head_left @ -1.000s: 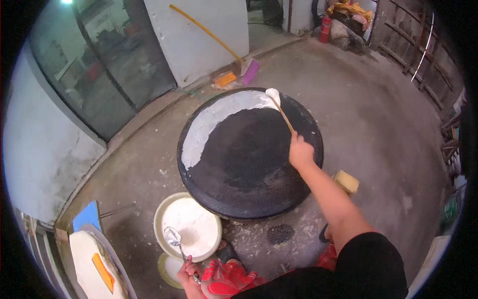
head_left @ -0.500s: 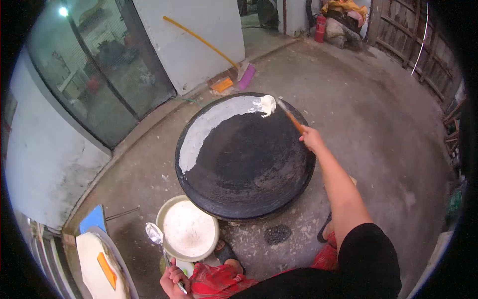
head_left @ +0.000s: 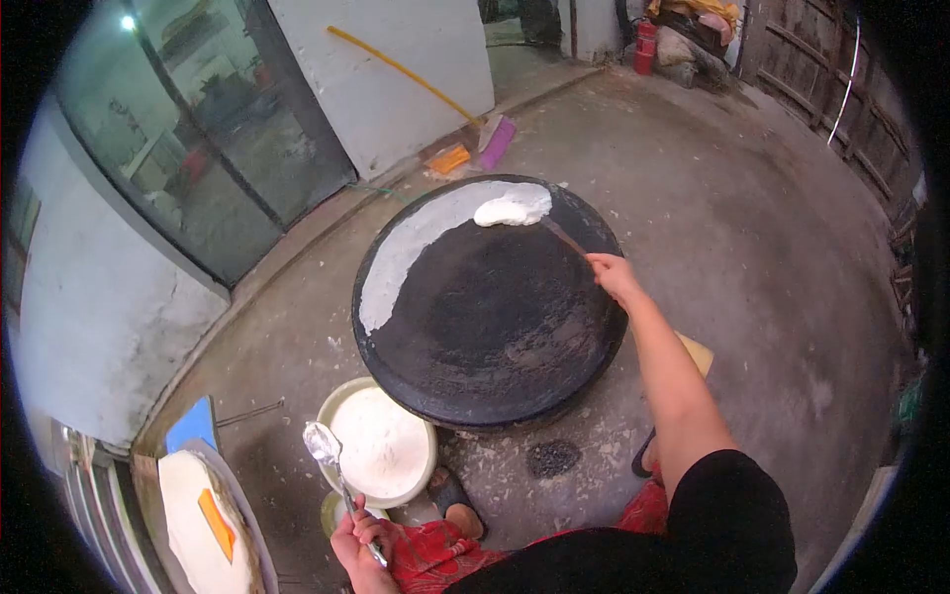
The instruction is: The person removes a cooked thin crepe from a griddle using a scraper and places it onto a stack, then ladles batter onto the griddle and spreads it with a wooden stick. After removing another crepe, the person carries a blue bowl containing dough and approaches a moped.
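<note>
While the right hand [head_left: 616, 278] grips a stick [head_left: 567, 238] and the left hand [head_left: 360, 538] a spoon [head_left: 324, 445], batter [head_left: 404, 244] arcs round part of the griddle [head_left: 475, 322], leaving most bare.

You wear a black top [head_left: 594, 566]; its short right sleeve [head_left: 734, 513] is wide at the hem; red cloth [head_left: 435, 556] with paler patterning covers your legs above; a dark, open-toed slipper [head_left: 451, 491] with a broad band is on your left foot; your left hand [head_left: 360, 540] and right hand [head_left: 616, 277] are bare.
</note>
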`<action>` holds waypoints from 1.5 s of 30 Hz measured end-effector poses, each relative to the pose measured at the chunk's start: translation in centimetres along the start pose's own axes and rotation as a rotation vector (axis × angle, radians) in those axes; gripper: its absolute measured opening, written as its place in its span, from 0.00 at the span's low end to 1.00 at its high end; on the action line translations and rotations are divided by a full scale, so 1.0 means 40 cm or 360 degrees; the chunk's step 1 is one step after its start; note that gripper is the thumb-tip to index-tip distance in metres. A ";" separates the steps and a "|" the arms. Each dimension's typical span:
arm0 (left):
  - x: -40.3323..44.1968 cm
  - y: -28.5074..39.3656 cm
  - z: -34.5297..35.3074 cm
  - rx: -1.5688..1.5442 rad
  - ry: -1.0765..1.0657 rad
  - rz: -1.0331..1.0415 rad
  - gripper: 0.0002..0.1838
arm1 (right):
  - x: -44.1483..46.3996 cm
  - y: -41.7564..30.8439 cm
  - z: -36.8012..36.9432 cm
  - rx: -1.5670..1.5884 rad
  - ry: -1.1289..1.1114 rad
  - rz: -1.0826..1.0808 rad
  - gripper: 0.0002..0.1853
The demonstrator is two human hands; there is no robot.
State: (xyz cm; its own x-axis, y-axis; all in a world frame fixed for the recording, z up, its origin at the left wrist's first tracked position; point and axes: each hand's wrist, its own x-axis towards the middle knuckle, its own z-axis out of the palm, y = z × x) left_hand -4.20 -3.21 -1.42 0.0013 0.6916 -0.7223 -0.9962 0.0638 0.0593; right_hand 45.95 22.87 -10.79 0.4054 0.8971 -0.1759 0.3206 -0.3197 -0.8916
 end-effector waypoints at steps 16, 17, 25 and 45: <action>-0.013 0.012 -0.021 0.0084 -0.0004 0.0010 0.18 | -0.192 -0.069 0.162 -0.0362 0.0014 -0.0188 0.15; -0.014 0.012 -0.021 0.0091 -0.0012 0.0009 0.18 | -0.185 -0.080 0.181 -0.0417 -0.0038 -0.0221 0.15; -0.014 0.025 -0.036 0.0111 -0.0053 0.0005 0.18 | -0.162 -0.139 0.244 -0.0670 -0.0112 -0.0293 0.15; -0.015 0.034 -0.052 0.0122 -0.0157 -0.0040 0.18 | -0.202 -0.137 0.313 -0.0740 -0.0340 -0.0500 0.15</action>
State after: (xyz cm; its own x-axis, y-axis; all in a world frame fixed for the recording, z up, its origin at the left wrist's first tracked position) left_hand -5.75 -5.02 -2.34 0.0384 0.7563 -0.6531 -0.9862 0.1342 0.0974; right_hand 30.20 21.19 -9.70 0.0649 0.9963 -0.0566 0.7576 -0.0861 -0.6471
